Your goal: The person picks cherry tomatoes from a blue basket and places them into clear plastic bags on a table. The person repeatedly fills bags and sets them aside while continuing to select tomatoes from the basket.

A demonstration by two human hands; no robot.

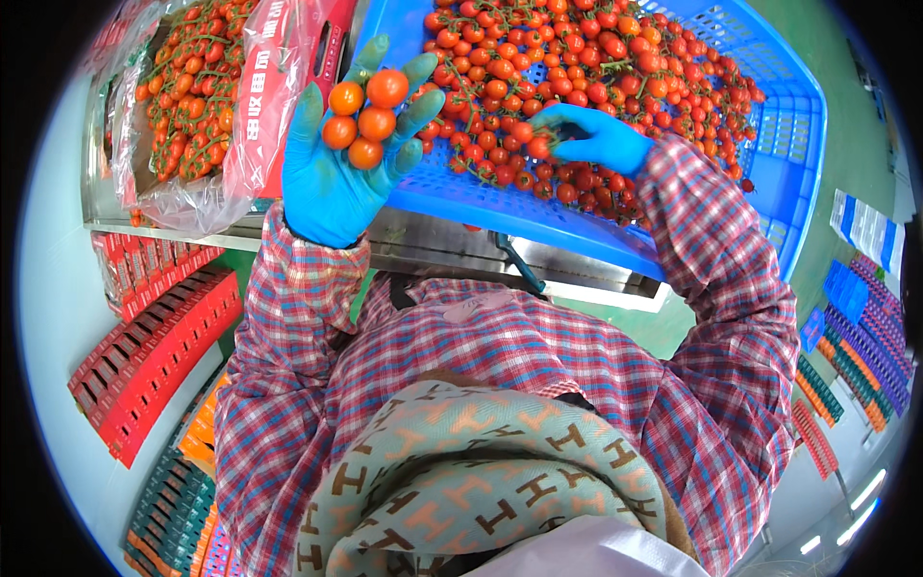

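My left hand (pixel 328 191), in a blue glove stained green at the fingertips, is turned palm up at the left end of the crate. Several loose orange-red cherry tomatoes (pixel 376 124) rest on its palm and fingers. My right hand (pixel 602 141), also gloved in blue, reaches into a blue plastic crate (pixel 497 216). Its thumb and fingers close around a red cherry tomato (pixel 539 148) at the top of the pile. Many cherry tomatoes (pixel 577 61), some on green stems, fill much of the crate, which tilts towards me.
To the left stands a red carton (pixel 270 94) with a clear plastic liner (pixel 209 205), holding cherry tomatoes on the vine (pixel 191 101). A metal table (pixel 425 241) lies under the crate. Stacked red cartons (pixel 166 360) are at lower left; stacked coloured crates (pixel 865 346) stand far right.
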